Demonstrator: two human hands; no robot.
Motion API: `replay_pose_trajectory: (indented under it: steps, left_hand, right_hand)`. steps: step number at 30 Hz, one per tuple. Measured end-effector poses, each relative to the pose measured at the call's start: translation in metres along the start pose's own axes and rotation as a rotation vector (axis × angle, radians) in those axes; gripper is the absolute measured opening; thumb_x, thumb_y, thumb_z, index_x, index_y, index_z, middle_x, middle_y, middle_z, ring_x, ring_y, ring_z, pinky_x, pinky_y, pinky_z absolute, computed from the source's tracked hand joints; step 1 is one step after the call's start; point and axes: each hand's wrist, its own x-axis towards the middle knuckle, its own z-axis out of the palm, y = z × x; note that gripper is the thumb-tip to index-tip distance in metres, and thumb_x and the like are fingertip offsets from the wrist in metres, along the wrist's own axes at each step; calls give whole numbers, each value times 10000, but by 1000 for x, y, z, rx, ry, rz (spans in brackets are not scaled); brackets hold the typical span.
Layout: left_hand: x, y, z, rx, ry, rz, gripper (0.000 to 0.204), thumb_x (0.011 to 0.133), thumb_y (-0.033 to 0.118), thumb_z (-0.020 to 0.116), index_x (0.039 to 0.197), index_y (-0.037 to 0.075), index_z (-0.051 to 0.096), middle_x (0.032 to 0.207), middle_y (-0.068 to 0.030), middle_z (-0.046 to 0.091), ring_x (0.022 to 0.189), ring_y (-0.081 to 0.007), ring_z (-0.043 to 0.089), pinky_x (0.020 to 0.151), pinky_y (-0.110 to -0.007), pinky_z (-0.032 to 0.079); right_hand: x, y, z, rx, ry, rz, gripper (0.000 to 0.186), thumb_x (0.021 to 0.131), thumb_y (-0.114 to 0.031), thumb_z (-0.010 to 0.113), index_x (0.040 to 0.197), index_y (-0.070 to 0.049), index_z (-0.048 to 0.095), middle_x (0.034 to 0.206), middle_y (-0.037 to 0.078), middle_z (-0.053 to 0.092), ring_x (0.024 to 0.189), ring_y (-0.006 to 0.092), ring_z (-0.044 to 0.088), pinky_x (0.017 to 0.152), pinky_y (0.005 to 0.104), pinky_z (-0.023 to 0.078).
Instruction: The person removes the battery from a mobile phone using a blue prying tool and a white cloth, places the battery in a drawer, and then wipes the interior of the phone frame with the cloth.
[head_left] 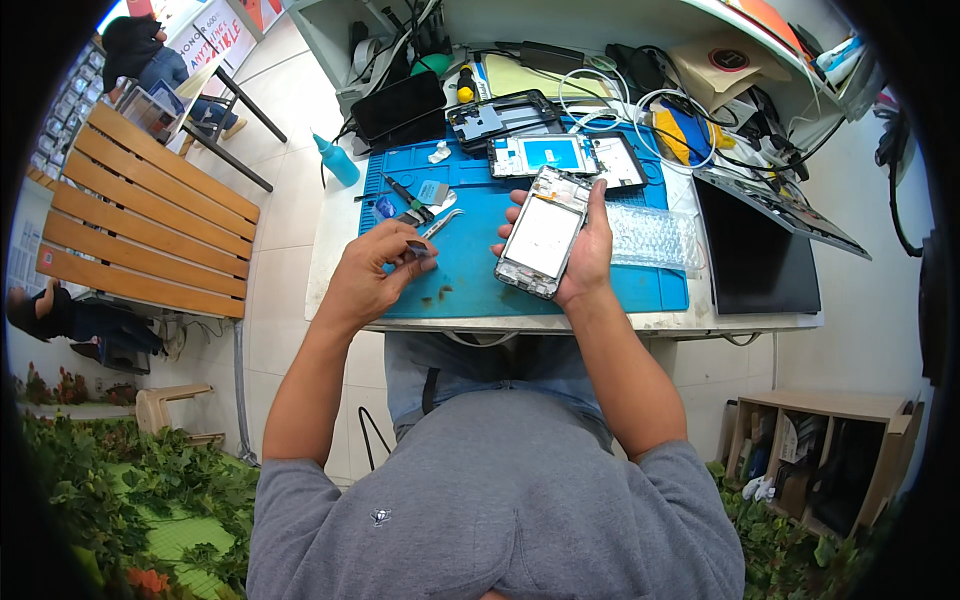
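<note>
My right hand [592, 248] holds an opened phone [545, 238] above the blue work mat, its pale inner plate facing up and the back cover off. My left hand [378, 268] is closed in a pinch on a small dark flat piece [419, 248], whose exact kind I cannot make out. Just beyond that hand lie tweezers [442, 223], a dark slim tool [408, 194] and a small grey square piece [432, 192]. The blue mat [470, 280] spreads under both hands.
Behind the phone lie a device with a lit blue screen [545, 153] and a dark frame [505, 118]. Bubble wrap [655, 238] and a laptop [765, 250] sit to the right. A blue bottle [336, 160] stands left, near a black phone [400, 108]. White cables [690, 100] tangle at the back.
</note>
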Motion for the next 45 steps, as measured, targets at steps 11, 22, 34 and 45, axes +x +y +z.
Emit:
replay_pose_trajectory:
  steps: [11, 22, 34, 45]
  left_hand:
    - [33, 40, 34, -249, 2, 292, 221, 933, -40, 833, 1118, 49, 751, 1063, -63, 822, 924, -204, 828, 793, -312, 624]
    - [37, 44, 40, -191, -69, 246, 247, 910, -39, 845, 1111, 93, 788, 1067, -65, 842, 997, -210, 821, 860, -344, 670]
    - [31, 33, 41, 49, -57, 436, 315, 846, -24, 840, 1110, 139, 784, 1030, -44, 820, 935, -263, 802, 771, -359, 635]
    - [22, 29, 52, 72, 14, 570, 307, 822, -47, 854, 1094, 69, 774, 1116, -92, 847, 1034, -270, 832, 849, -355, 674]
  right_hand:
    - [0, 4, 7, -32, 40, -72, 1064, 1042, -874, 325, 1413, 84, 602, 1160, 229, 756, 979, 345, 782, 858, 515, 681]
    - [0, 3, -2, -59, -61, -77, 1010, 1063, -845, 326, 1377, 68, 620, 1176, 232, 753, 999, 316, 790, 830, 474, 688]
    - [-2, 3, 6, -131, 44, -75, 993, 1076, -835, 274, 1356, 48, 631, 1083, 231, 758, 889, 359, 794, 784, 479, 687]
    - [1, 3, 1, -150, 22, -36, 1023, 1064, -853, 261, 1308, 61, 649, 980, 209, 751, 822, 359, 788, 746, 487, 681]
